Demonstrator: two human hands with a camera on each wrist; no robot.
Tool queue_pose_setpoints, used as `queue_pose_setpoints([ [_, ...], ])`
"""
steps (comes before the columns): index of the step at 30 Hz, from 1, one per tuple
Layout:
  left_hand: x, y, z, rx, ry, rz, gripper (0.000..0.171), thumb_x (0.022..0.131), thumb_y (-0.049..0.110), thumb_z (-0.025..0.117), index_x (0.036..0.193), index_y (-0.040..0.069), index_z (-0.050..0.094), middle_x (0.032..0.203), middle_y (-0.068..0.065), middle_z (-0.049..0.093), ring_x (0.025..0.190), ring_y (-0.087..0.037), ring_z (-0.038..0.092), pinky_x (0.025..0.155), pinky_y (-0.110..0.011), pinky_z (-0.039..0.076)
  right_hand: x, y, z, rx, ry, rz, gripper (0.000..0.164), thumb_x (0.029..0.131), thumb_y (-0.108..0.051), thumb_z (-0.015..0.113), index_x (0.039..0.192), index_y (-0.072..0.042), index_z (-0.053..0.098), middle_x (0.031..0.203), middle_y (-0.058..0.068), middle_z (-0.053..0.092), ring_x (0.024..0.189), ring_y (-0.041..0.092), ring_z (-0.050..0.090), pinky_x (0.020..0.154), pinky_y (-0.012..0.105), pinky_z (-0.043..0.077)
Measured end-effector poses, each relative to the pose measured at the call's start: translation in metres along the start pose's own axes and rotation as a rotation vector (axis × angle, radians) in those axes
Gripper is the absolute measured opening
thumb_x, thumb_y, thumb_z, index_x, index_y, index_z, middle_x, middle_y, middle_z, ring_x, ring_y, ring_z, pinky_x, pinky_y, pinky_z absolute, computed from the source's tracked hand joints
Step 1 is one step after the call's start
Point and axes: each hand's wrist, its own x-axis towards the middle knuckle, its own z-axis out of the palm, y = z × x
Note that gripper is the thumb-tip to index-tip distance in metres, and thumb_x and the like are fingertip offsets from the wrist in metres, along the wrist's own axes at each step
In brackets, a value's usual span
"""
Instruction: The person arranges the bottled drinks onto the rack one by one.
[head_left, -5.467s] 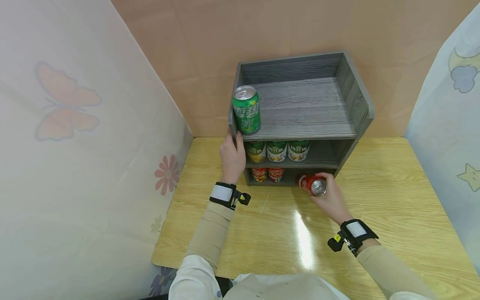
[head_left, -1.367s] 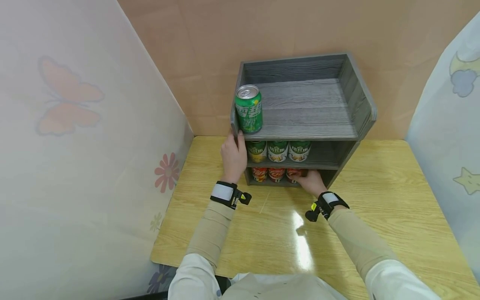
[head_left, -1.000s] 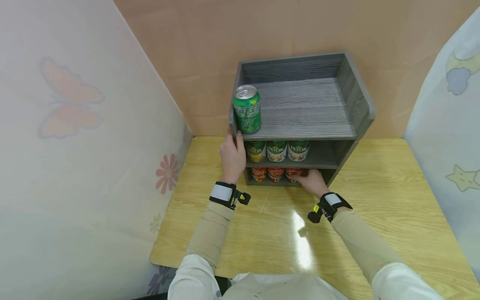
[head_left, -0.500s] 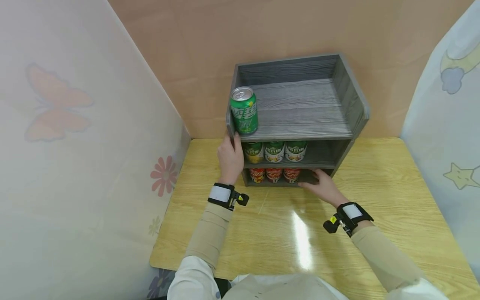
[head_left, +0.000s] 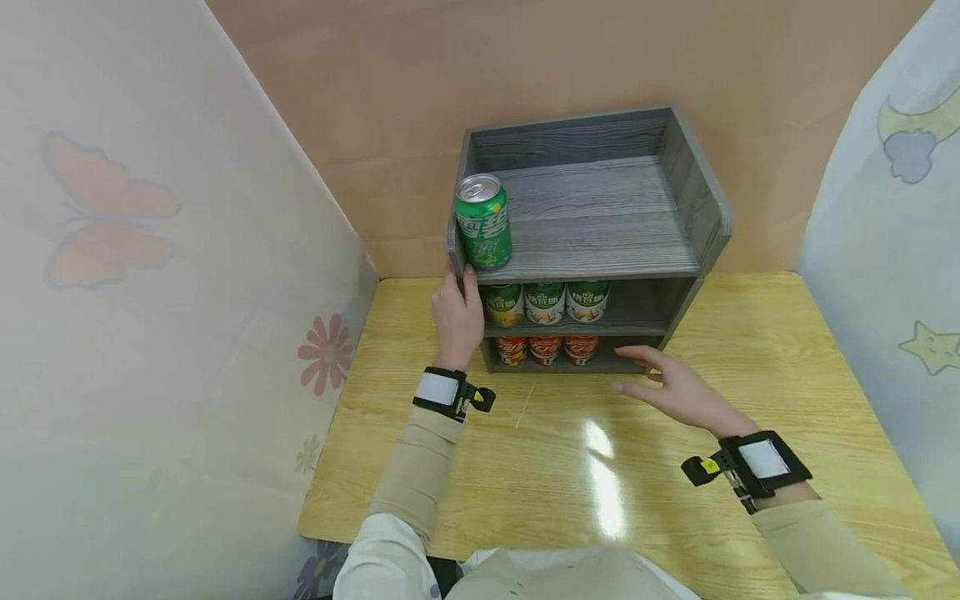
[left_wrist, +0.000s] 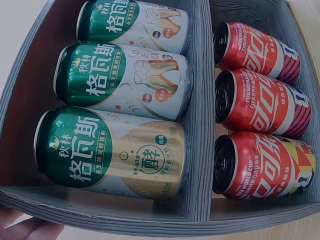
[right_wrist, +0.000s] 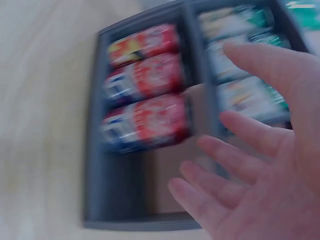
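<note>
A grey wooden shelf with three levels stands on the table. My left hand grips its left side panel, thumb at the front edge; only part of its fingers shows in the left wrist view. My right hand, fingers spread and holding nothing, hovers in front of the bottom level's right end. Three red cola cans stand in a row on the bottom level. Above them are three green-topped drink cans, one with a gold lower half. A green soda can stands upright at the top level's left end.
The light wood table spreads in front of and beside the shelf. A patterned white wall covering closes the left side, another stands at right, and a brown backdrop hangs behind.
My right hand set a red cola can upright as the third in the bottom row, let go of it, and drew back to the right. My left hand stayed on the shelf's side.
</note>
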Motion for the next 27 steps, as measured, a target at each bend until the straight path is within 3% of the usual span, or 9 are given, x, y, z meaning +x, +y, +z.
queue_pose_setpoints([
  [6,0.0,0.0,0.0,0.003,-0.003,0.004,0.036,0.111,0.026,0.042,0.114,-0.003,0.062,0.078,-0.015,0.061,0.069,-0.03,0.061,0.059,-0.046,0.043,-0.006,-0.05,-0.017,-0.04,0.041,-0.172,0.06,0.097,-0.024,0.073,0.149,-0.006,0.048,0.15,0.014,0.047,0.136,0.037,0.043,0.105,0.055,0.038],
  [13,0.001,0.0,0.0,-0.006,0.004,-0.003,0.034,0.11,0.025,0.043,0.113,-0.003,0.062,0.078,-0.015,0.061,0.068,-0.031,0.059,0.058,-0.046,0.042,-0.001,-0.108,-0.045,-0.113,0.177,-0.414,0.064,0.088,-0.007,0.081,0.145,-0.014,0.055,0.146,0.004,0.053,0.133,0.019,0.048,0.104,0.023,0.038],
  [15,0.002,0.0,0.0,0.0,0.007,-0.003,0.034,0.11,0.025,0.044,0.113,-0.003,0.063,0.08,-0.017,0.063,0.07,-0.032,0.061,0.059,-0.047,0.044,0.006,-0.122,-0.054,-0.154,0.231,-0.472,0.065,0.085,-0.005,0.083,0.144,-0.012,0.056,0.146,0.005,0.054,0.133,0.02,0.049,0.103,0.021,0.038],
  [17,0.003,0.0,-0.001,0.001,0.001,-0.009,0.034,0.11,0.025,0.044,0.113,-0.003,0.063,0.083,-0.017,0.064,0.073,-0.032,0.063,0.061,-0.047,0.045,0.015,-0.133,-0.063,-0.2,0.283,-0.505,0.065,0.085,-0.007,0.083,0.144,-0.012,0.057,0.148,0.005,0.053,0.134,0.023,0.049,0.104,0.028,0.039],
  [22,0.004,-0.002,-0.003,0.002,0.005,-0.034,0.034,0.11,0.026,0.045,0.111,-0.003,0.063,0.08,-0.017,0.063,0.07,-0.031,0.06,0.059,-0.046,0.043,0.047,-0.158,-0.087,-0.271,0.324,-0.459,0.06,0.092,-0.023,0.079,0.146,-0.014,0.055,0.153,0.003,0.047,0.14,0.029,0.043,0.109,0.052,0.035],
  [27,0.006,-0.003,-0.004,0.02,0.007,-0.041,0.034,0.11,0.025,0.045,0.108,-0.003,0.063,0.082,-0.018,0.064,0.072,-0.033,0.062,0.06,-0.047,0.044,0.086,-0.175,-0.109,-0.312,0.294,-0.339,0.062,0.099,-0.037,0.068,0.151,-0.01,0.048,0.158,0.01,0.04,0.145,0.031,0.035,0.114,0.054,0.027],
])
